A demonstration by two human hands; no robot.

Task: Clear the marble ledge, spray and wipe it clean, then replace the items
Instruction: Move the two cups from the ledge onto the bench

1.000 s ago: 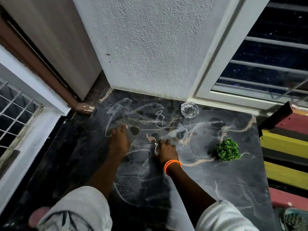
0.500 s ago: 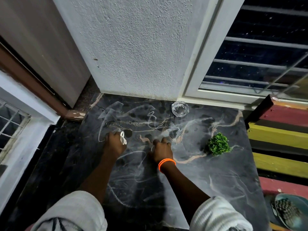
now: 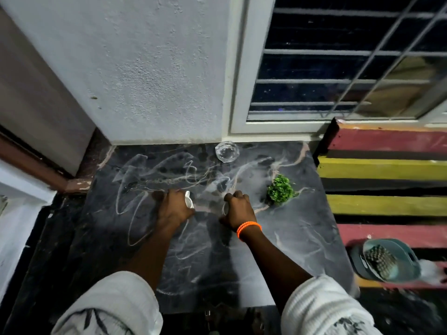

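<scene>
The dark marble ledge (image 3: 290,238) with pale veins fills the middle of the view. My left hand (image 3: 173,211) rests on it near the centre, fingers curled around a small white object (image 3: 189,199) that sticks out at the thumb side. A little to its right, my right hand (image 3: 239,211), with an orange band at the wrist, is closed in a fist; a thin pale piece (image 3: 225,209) shows at its left edge, and what it is cannot be told. A clear glass dish (image 3: 227,151) stands by the back wall. A small green plant (image 3: 280,189) sits right of my right hand.
A textured white wall (image 3: 157,68) and a barred window (image 3: 350,68) close off the back. Red, yellow and black striped steps (image 3: 387,170) border the ledge on the right, with a teal sandal (image 3: 387,262) on a lower one. A brown door frame (image 3: 36,163) lies at the left.
My left hand lay flat on the marble a second ago; it has since closed on the small white object. My right hand stays a fist. The view has tilted upward slightly.
</scene>
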